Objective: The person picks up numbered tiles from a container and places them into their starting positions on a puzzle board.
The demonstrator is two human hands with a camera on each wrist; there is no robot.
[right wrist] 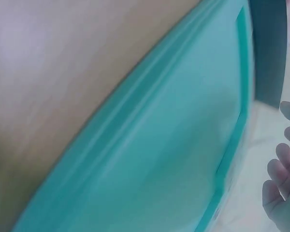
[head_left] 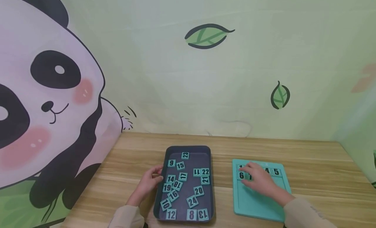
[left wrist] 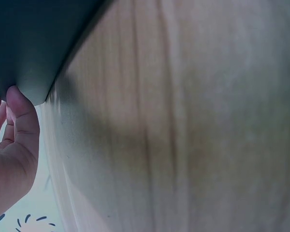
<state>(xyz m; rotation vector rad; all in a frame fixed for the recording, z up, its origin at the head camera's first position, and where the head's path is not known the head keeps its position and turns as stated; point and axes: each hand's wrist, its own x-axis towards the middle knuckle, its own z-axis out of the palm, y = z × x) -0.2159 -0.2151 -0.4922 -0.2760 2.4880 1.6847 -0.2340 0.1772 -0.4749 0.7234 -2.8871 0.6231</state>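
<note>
My left hand (head_left: 148, 182) is at the left side of a dark tray (head_left: 188, 149), thumb and fingertips against its outer wall. In the left wrist view, the thumb (left wrist: 21, 106) overlaps the dark tray wall. Loose number tiles, such as 20 (head_left: 198, 190) and 24 (head_left: 192, 201), lie in the tray at various angles. My right hand (head_left: 258, 179) is over the teal board (head_left: 255, 202), fingers spread above its upper-left tiles. Tile 6 (head_left: 241, 175) shows between thumb and fingers; tile 5 (head_left: 276, 171) ends the top row. The hand partly hides the tiles between.
Both the tray and the board lie on a wooden table (head_left: 223, 153), with a strip of tabletop between them. Behind stands a pale green backdrop (head_left: 164, 100) printed with leaves and a large panda (head_left: 58, 100) at the left.
</note>
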